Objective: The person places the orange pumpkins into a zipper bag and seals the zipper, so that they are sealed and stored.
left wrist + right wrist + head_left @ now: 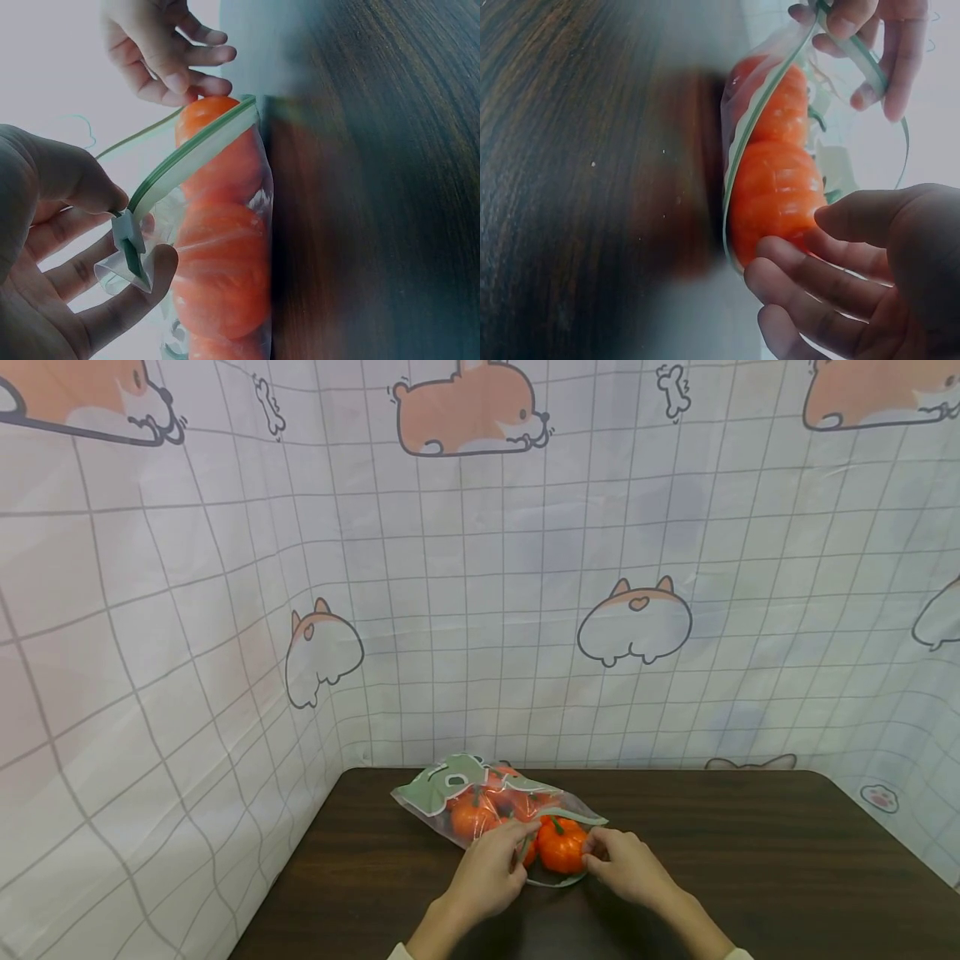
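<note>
On the table lies a clear zip bag (442, 789) with a green printed end and several orange toy pumpkins (474, 817) inside. Its mouth, edged in green, gapes toward the hands. My left hand (491, 868) pinches the mouth's edge beside a pale slider (127, 231), between thumb and fingers. Just inside the opening sits a shiny orange pumpkin (561, 846) with a green stem. My right hand (630, 864) touches this pumpkin's outer side with its fingertips, the fingers loosely bent. Another pumpkin (787, 105) lies deeper in the bag, right beside it.
The dark wooden table (712, 835) extends to both sides of the bag. Behind and beside it hangs a white gridded cloth (525, 693) with cartoon dogs, meeting the table's far edge.
</note>
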